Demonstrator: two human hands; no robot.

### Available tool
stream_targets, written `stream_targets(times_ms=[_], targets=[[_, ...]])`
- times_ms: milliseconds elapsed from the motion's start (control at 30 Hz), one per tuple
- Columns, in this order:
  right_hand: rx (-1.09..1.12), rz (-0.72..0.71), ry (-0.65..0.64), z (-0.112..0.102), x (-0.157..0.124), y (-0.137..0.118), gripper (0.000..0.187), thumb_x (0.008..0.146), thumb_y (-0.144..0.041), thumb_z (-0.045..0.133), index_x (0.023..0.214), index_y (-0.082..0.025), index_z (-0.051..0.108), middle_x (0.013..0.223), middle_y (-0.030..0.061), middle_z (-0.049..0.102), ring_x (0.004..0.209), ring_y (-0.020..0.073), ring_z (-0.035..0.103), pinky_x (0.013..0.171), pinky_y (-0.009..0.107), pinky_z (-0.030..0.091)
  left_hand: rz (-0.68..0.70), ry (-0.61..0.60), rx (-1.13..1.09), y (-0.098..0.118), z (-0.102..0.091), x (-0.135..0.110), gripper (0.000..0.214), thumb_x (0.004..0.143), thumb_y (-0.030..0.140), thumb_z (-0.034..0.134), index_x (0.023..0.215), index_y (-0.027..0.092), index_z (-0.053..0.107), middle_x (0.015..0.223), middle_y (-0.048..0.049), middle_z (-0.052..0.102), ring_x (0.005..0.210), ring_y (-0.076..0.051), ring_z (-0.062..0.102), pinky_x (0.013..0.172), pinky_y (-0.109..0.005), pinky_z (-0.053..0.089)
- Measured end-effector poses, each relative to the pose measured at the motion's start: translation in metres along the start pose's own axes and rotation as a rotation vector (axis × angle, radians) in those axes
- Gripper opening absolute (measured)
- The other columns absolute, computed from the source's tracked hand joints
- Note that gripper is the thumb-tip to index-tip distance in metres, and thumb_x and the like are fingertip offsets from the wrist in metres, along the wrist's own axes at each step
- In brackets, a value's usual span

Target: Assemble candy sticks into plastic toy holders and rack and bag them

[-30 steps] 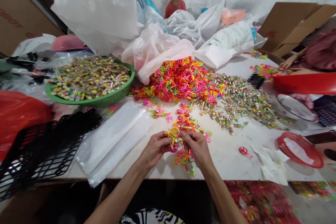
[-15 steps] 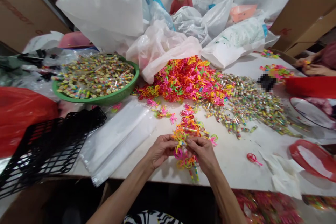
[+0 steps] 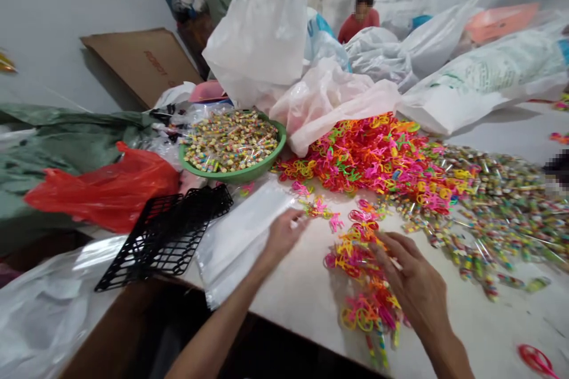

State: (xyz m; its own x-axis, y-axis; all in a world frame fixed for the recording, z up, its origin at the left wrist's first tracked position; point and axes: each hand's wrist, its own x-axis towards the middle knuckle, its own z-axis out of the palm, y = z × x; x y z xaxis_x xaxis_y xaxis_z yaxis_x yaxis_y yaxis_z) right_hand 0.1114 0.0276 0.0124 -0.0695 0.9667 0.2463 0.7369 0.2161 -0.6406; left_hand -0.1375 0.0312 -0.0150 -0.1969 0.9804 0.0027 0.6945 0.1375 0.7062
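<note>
My left hand (image 3: 282, 238) reaches to the edge of a stack of clear plastic bags (image 3: 240, 243), its fingertips close together beside that edge. My right hand (image 3: 413, 278) lies over a small tangle of neon plastic loops (image 3: 360, 278) on the white table (image 3: 311, 320), with its fingers spread on the tangle. Beyond it a large heap of pink, orange and yellow plastic loops (image 3: 373, 160) spills from a pale plastic sack (image 3: 333, 106). Small wrapped sweets (image 3: 502, 231) are strewn to the right.
A green basket (image 3: 231, 169) of packaged sweets stands at the back left, beside a black plastic grid crate (image 3: 164, 231) and a red bag (image 3: 106, 189). White sacks fill the far side. Red scissors (image 3: 536, 360) lie at the lower right. A person in a red top (image 3: 360, 15) sits beyond.
My hands have parted: the left moved left to the plastic bags, and the right moved right, now resting on the tangle. The view has swung, shifting the table contents rightward.
</note>
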Motion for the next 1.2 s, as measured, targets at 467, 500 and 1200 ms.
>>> stream_targets(times_ms=[467, 500, 1200], targets=[[0.043, 0.232, 0.034, -0.011, -0.005, 0.086, 0.037, 0.076, -0.046, 0.049, 0.084, -0.014, 0.065, 0.083, 0.0088, 0.063, 0.051, 0.015, 0.059, 0.052, 0.028, 0.046, 0.018, 0.079, 0.377, -0.01, 0.02, 0.115, 0.021, 0.074, 0.027, 0.052, 0.089, 0.016, 0.061, 0.096, -0.0117, 0.063, 0.094, -0.025, 0.056, 0.078, -0.034, 0.041], [0.013, 0.231, 0.031, -0.014, -0.005, 0.093, 0.036, 0.077, -0.044, 0.047, 0.084, -0.014, 0.065, 0.083, 0.0089, 0.063, 0.052, 0.015, 0.059, 0.054, 0.028, 0.046, 0.021, 0.088, 0.366, -0.009, 0.019, 0.113, 0.021, 0.075, 0.028, 0.051, 0.09, 0.016, 0.06, 0.096, -0.0116, 0.063, 0.092, -0.025, 0.056, 0.077, -0.033, 0.041], [-0.184, 0.227, 0.193, -0.005, 0.073, 0.083, 0.022, 0.077, -0.019, 0.047, 0.098, -0.015, 0.054, 0.083, 0.0066, 0.06, 0.067, 0.0173, 0.055, 0.059, 0.028, 0.039, 0.079, -0.208, -0.408, 0.015, 0.016, 0.018, 0.014, 0.06, 0.023, 0.056, 0.071, 0.017, 0.062, 0.062, 0.0018, 0.06, 0.056, -0.011, 0.052, 0.053, -0.022, 0.04]])
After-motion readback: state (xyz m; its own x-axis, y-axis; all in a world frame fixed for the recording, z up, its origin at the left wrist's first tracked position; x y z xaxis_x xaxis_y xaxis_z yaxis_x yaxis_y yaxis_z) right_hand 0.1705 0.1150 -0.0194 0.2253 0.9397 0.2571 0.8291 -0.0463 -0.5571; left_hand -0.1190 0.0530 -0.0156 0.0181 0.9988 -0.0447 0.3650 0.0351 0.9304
